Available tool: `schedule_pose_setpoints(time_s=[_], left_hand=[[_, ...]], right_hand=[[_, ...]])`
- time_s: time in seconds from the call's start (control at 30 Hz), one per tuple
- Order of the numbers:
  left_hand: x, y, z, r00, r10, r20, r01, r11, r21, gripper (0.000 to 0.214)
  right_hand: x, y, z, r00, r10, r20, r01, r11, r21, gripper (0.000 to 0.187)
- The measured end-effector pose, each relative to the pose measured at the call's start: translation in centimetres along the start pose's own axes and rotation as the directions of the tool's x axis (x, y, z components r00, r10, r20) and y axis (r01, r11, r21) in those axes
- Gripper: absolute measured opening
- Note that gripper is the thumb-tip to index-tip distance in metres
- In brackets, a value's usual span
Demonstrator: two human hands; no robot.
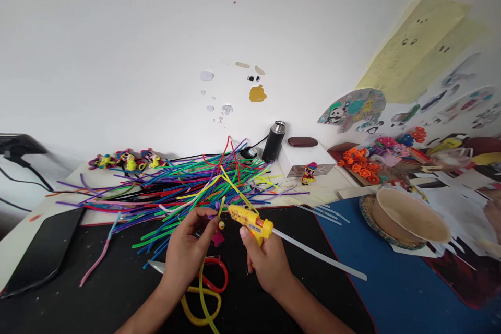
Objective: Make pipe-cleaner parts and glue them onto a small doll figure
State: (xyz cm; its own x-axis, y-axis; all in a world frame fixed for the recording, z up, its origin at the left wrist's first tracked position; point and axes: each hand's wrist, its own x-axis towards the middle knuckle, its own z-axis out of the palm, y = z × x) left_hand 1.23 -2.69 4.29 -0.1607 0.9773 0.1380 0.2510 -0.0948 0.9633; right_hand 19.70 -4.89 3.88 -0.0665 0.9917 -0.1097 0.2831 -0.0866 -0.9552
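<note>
My right hand (pixel 268 261) is wrapped round the handle of a yellow hot glue gun (pixel 250 222), its nozzle pointing left. A long whitish glue stick (pixel 321 255) sticks out of the gun's back. In my left hand (pixel 188 245), thumb and fingers pinch a purple pipe cleaner piece (pixel 214 210) close to the nozzle; whether they touch I cannot tell. A yellow-green pipe cleaner (pixel 202 292) hangs down from that hand. Beneath the hands lie scissors (pixel 224 275) with red and yellow handles. A small pink piece (pixel 217 238) shows just behind my left fingers.
Many coloured pipe cleaners (pixel 183 188) are heaped at the back. Several small figures (pixel 129 159) lie back left; another figure (pixel 309 172) stands by a white box (pixel 301 156). A black thermos (pixel 274 142), a phone (pixel 43 250) and a bowl (pixel 415 216) surround the black mat (pixel 313 282).
</note>
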Motion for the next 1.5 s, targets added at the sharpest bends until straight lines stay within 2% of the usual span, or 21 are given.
schedule_pose_setpoints(time_s=[0.63,0.93,1.13,1.33,1.5], left_hand=[[0.0,0.7,0.0,1.000,0.007,-0.021,-0.007,1.000,0.004,0.023],[-0.1,0.4,0.0,1.000,0.003,-0.025,-0.004,1.000,-0.028,0.023],[0.2,-0.3,-0.3,1.000,0.023,-0.021,-0.023,1.000,0.019,0.023],[0.3,-0.9,-0.6,0.997,0.078,-0.005,-0.076,0.985,0.152,0.023],[0.0,-0.5,-0.6,0.994,0.107,0.016,-0.108,0.970,0.218,0.021]], right_hand=[[0.0,-0.1,-0.1,1.000,-0.013,-0.002,0.012,0.999,-0.036,0.058],[0.0,0.2,0.1,1.000,0.007,-0.024,-0.006,0.999,0.046,0.056],[-0.2,0.0,0.0,1.000,0.026,0.008,-0.026,0.999,0.031,0.059],[0.1,-0.6,-0.2,0.997,0.067,-0.039,-0.061,0.989,0.135,0.061],[0.2,-0.4,0.1,0.998,0.057,-0.020,-0.053,0.985,0.167,0.063]])
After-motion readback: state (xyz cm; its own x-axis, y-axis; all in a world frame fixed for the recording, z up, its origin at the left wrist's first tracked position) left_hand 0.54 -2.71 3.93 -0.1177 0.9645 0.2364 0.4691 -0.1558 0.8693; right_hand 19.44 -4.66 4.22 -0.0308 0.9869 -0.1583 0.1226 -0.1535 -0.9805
